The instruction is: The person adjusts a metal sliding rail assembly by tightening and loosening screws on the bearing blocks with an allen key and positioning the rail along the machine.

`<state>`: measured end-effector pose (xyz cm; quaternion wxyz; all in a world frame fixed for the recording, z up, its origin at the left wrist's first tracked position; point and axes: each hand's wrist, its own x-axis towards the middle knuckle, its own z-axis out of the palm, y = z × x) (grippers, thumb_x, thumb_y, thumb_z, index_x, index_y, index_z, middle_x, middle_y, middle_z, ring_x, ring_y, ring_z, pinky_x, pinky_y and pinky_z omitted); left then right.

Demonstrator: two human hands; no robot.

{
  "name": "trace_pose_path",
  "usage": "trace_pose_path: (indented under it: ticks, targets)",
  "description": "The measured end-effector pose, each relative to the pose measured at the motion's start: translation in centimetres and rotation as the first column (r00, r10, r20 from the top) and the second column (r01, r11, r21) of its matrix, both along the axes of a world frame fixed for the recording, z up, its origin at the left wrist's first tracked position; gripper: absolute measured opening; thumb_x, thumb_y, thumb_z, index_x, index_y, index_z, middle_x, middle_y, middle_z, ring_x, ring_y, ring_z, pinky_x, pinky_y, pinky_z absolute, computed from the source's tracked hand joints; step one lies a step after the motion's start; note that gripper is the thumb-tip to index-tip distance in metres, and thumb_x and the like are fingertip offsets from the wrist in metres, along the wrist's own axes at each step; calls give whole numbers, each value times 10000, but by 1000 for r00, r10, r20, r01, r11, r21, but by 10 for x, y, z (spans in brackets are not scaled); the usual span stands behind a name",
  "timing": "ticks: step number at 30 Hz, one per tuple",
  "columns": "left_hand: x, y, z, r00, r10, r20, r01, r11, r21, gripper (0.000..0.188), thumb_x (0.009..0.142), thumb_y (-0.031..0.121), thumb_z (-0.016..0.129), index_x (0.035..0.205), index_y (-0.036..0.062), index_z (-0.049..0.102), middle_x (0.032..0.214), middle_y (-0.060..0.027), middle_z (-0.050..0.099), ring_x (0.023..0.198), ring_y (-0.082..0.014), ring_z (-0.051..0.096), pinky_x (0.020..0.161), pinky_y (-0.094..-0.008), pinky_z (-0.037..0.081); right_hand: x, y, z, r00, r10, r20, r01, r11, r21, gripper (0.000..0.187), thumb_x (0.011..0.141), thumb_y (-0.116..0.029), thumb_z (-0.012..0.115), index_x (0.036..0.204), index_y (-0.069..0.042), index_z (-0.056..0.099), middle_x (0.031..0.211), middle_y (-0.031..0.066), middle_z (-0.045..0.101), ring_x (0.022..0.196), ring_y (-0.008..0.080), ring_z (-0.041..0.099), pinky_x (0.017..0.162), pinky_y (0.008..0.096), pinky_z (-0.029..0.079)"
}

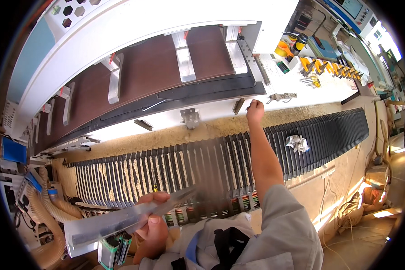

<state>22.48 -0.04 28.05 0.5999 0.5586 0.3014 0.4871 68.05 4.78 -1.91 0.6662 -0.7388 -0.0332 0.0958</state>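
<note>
The left hand (153, 227) is gripping a long grey see-through piece (101, 227), with the thumb pressing one side and the fingers wrapping round the other. The piece is slanting low in front of the body, on the left. Its right end is pointing toward the black ribbed cover (342, 130), and more of it is sticking out on the left side of the hand. A green-and-black box (107, 254) is sitting just below it in the view.

The right hand (255, 110) is hovering in front of the machine, near the right end of its black ledge (211, 90). Its fingers are curling in like a little fist, but they are looking too small here, so I can't tell if they are pinching something.

Pale dust (130, 173) is lying between the ribs, and a crumpled ball (298, 143) is resting on top.

For doing this well, the left hand should be squeezing firmly but gently, since the long side is probably wanting to tip. Watching that side would be keeping it from bumping the box. The right arm (266, 157) is hanging over the ribs, so not leaning on them seems smart.
</note>
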Motion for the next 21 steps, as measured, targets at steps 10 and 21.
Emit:
trace_pose_path:
  ticks: [10,21]
  targets:
    - [12,1,8,980,-167,-108,165,986,-27,383,949,210,556,1231,-46,514,1141,-154,606,1018,-196,585,888,-344,474,-249,-101,321,502,627,595,-815,574,83,47,895,-61,614,919,-35,583,821,44,603,729,137,574,653,269,475]
    - [14,-36,44,920,-334,207,235,889,393,195,964,100,574,1138,11,579,1058,-38,624,977,-102,577,818,-269,493,-332,-138,393,288,515,807,-874,487,1,105,856,8,665,943,22,609,839,97,628,694,124,565,612,231,445]
